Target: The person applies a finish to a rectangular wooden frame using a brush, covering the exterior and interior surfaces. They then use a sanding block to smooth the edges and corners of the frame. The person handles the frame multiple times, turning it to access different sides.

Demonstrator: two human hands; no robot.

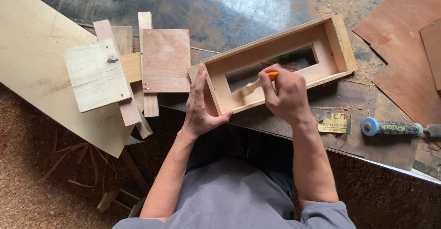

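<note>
An open rectangular wooden box (330, 43) of pale plywood is laid on its back at an angle, its near end at the lower left and its far end at the upper right, with a long rectangular slot cut through its floor. A small brush (255, 85) with an orange handle and pale bristles is tilted down inside the box, its bristles pressed against the inner floor beside the slot near the front wall.

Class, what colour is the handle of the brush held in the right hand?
Orange; the brush handle shows beside the right hand in the head view.
</note>
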